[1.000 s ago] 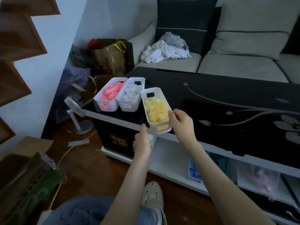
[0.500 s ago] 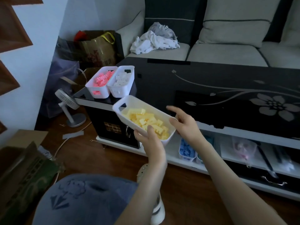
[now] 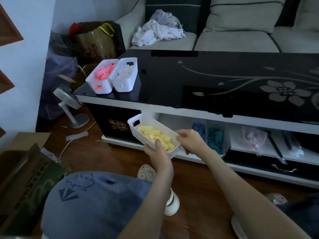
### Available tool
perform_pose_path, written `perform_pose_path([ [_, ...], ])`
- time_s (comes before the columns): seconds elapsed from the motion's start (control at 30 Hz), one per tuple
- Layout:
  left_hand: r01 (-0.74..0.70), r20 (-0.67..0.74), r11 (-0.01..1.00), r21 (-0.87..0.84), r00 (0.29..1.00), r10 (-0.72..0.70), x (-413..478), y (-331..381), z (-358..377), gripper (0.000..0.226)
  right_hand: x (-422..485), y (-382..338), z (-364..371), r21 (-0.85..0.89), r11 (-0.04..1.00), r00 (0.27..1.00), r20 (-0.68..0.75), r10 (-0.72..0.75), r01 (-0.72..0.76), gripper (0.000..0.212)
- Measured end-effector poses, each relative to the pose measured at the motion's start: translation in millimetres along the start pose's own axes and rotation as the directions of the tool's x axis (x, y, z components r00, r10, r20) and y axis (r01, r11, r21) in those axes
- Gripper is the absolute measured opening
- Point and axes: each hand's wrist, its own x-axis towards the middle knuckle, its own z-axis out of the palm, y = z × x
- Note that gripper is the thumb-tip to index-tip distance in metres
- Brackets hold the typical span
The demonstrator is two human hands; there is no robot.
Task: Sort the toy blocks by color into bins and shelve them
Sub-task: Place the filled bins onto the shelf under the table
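A white bin of yellow blocks [image 3: 151, 130] hangs tilted in front of the table's lower shelf [image 3: 183, 153], below the black tabletop. My left hand [image 3: 158, 152] grips its near rim, thumb inside over the blocks. My right hand [image 3: 189, 141] holds its right end. Two white bins stand side by side on the tabletop's left corner: one with pink blocks [image 3: 101, 76], one with white blocks [image 3: 124, 75]. On the lower shelf sit a bin of blue blocks [image 3: 199, 129] and a bin of teal blocks [image 3: 215, 138].
The black glass tabletop [image 3: 207, 83] spreads to the right. A small fan [image 3: 69, 102] stands on the wood floor at left, with a cable and a cardboard box [image 3: 25, 169]. Bags lie on the shelf's right part. A sofa with crumpled cloth is behind.
The yellow bin has come off the tabletop and moved down to shelf level, held by both hands. The view has dropped lower.
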Motion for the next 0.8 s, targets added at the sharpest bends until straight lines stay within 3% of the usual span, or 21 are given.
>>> perform_pose_path([
  [0.13, 0.019, 0.042, 0.995, 0.100, 0.999, -0.024, 28, -12, -9, 0.053, 8, 19, 18, 0.045, 0.994, 0.990, 0.112, 0.089, -0.095, 0.046],
  [0.27, 0.195, 0.095, 0.976, 0.095, 0.974, -0.204, 54, -26, -3, 0.057, 21, 37, 34, 0.144, 0.968, 0.973, 0.137, 0.188, -0.207, 0.045],
  [0.33, 0.303, 0.063, 0.948, 0.094, 0.949, -0.310, 66, -37, 3, 0.061, 28, 46, 41, 0.192, 0.942, 0.958, 0.136, 0.253, -0.276, 0.042],
  [0.47, 0.399, 0.042, 0.882, 0.250, 0.906, -0.422, 73, -38, 23, 0.038, 43, 64, 50, 0.311, 0.878, 0.929, 0.052, 0.365, -0.363, 0.040],
  [0.63, 0.359, 0.110, 0.844, 0.399, 0.895, -0.433, 93, -48, 44, 0.023, 64, 87, 56, 0.272, 0.868, 0.899, -0.022, 0.437, -0.415, 0.050],
  [0.8, 0.262, 0.147, 0.808, 0.527, 0.909, -0.390, 130, -63, 62, 0.020, 88, 113, 66, 0.329, 0.819, 0.875, 0.057, 0.480, -0.471, 0.054],
])
